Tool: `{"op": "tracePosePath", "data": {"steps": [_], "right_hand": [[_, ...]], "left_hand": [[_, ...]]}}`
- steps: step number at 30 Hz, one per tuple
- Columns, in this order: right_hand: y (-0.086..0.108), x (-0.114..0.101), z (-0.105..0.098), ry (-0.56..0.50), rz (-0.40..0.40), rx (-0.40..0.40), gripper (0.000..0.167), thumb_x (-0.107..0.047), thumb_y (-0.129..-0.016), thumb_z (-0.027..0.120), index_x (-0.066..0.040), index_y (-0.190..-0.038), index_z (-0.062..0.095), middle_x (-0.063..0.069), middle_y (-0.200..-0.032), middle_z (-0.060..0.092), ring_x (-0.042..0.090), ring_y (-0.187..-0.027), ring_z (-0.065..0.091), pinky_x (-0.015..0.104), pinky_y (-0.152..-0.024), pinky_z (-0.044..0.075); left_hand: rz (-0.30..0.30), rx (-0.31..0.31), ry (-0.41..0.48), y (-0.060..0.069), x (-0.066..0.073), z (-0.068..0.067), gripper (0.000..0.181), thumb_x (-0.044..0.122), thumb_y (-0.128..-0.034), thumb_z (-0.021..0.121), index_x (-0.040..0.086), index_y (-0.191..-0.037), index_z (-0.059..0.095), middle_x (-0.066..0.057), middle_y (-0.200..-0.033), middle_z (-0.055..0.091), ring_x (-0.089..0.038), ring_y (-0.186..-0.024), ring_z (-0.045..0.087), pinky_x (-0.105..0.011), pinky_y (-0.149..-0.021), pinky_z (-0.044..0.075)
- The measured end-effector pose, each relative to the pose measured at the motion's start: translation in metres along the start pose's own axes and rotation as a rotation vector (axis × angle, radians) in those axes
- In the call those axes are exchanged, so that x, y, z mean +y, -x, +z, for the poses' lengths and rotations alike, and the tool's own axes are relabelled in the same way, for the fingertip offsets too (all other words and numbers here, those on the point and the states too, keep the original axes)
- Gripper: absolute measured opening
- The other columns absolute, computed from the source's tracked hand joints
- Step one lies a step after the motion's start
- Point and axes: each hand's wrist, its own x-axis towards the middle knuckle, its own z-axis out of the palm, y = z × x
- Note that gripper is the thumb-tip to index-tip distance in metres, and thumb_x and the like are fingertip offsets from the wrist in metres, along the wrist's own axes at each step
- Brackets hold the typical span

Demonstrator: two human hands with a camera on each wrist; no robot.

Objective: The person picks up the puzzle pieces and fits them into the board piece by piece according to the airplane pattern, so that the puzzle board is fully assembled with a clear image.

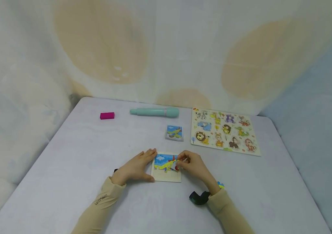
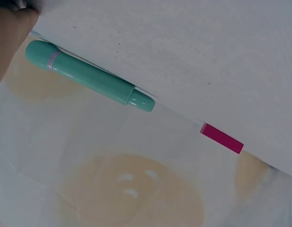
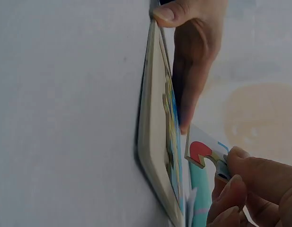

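A small framed jigsaw lies mid-table, its upper part showing a blue and yellow picture and its lower part bare wood. My left hand rests at its left edge, fingers spread and straight, thumb at the lower left corner. In the right wrist view, my right hand pinches a puzzle piece with a red patch between thumb and fingers, tilted beside the frame. From the head view, my right hand is over the frame's upper right side.
Behind the frame lie a small picture card or stack, a teal microphone-shaped object and a magenta block. An animal puzzle board is at the back right. A blue and yellow piece shows beside the right wrist.
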Motion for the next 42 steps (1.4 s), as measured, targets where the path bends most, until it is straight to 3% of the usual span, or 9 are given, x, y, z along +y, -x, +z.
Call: {"op": "tracePosePath", "data": {"steps": [10,14,19,26,29,35,42], "right_hand": [[-0.013,-0.02,0.04,-0.049,-0.087,-0.146,0.012,-0.014,-0.087,0.071,-0.006,-0.096,0.067,0.006,-0.085,0.067,0.008,-0.06,0.059,0.019,-0.053,0.051],[-0.014,-0.022,0.052,0.0,-0.135,-0.174,0.011,-0.015,-0.088,0.07,-0.008,-0.096,0.069,0.002,-0.081,0.067,0.005,-0.06,0.055,0.016,-0.053,0.047],[-0.012,-0.024,0.062,0.116,-0.175,-0.112,0.011,-0.015,-0.086,0.073,-0.013,-0.096,0.07,-0.003,-0.08,0.067,0.003,-0.057,0.049,0.019,-0.052,0.042],[-0.009,-0.026,0.067,0.239,-0.179,-0.026,0.017,-0.016,-0.08,0.078,-0.017,-0.095,0.07,-0.003,-0.089,0.067,0.003,-0.07,0.051,0.021,-0.067,0.045],[-0.009,-0.025,0.066,0.228,-0.166,-0.045,0.018,-0.017,-0.081,0.077,-0.017,-0.097,0.069,-0.003,-0.09,0.066,0.004,-0.07,0.052,0.018,-0.061,0.044],[-0.009,-0.015,0.046,0.028,-0.13,-0.125,0.018,-0.019,-0.091,0.067,-0.011,-0.107,0.068,0.003,-0.095,0.068,0.006,-0.066,0.051,0.016,-0.057,0.043],[0.001,0.007,0.002,-0.073,-0.01,-0.035,0.02,-0.019,-0.095,0.062,-0.007,-0.11,0.066,0.01,-0.101,0.068,0.01,-0.071,0.056,0.019,-0.056,0.046]], "left_hand": [[0.02,0.006,-0.005,0.0,0.0,-0.001,0.101,0.038,-0.0725,0.083,-0.001,-0.15,0.031,-0.014,-0.16,0.026,-0.031,-0.149,0.022,-0.051,-0.123,0.018],[0.031,0.009,-0.004,0.002,0.0,-0.002,0.1,0.038,-0.0729,0.083,-0.001,-0.149,0.032,-0.014,-0.16,0.026,-0.032,-0.149,0.023,-0.052,-0.122,0.018],[0.047,0.021,-0.012,0.004,0.001,-0.003,0.099,0.037,-0.0733,0.083,-0.003,-0.149,0.032,-0.016,-0.159,0.028,-0.033,-0.148,0.025,-0.053,-0.121,0.02],[0.043,0.019,-0.002,0.003,0.002,-0.003,0.098,0.036,-0.0737,0.083,-0.002,-0.149,0.032,-0.015,-0.159,0.028,-0.033,-0.148,0.024,-0.052,-0.122,0.019],[0.04,0.017,0.009,0.003,0.003,-0.003,0.099,0.036,-0.0731,0.083,-0.002,-0.149,0.033,-0.016,-0.159,0.028,-0.033,-0.148,0.024,-0.052,-0.122,0.018],[0.023,0.019,0.008,0.0,0.002,-0.001,0.1,0.037,-0.0723,0.084,-0.001,-0.149,0.032,-0.014,-0.159,0.027,-0.031,-0.149,0.023,-0.05,-0.123,0.018],[-0.007,0.007,-0.003,0.001,0.002,-0.001,0.102,0.036,-0.0714,0.084,0.0,-0.15,0.031,-0.012,-0.16,0.026,-0.03,-0.15,0.021,-0.05,-0.123,0.017]]}}
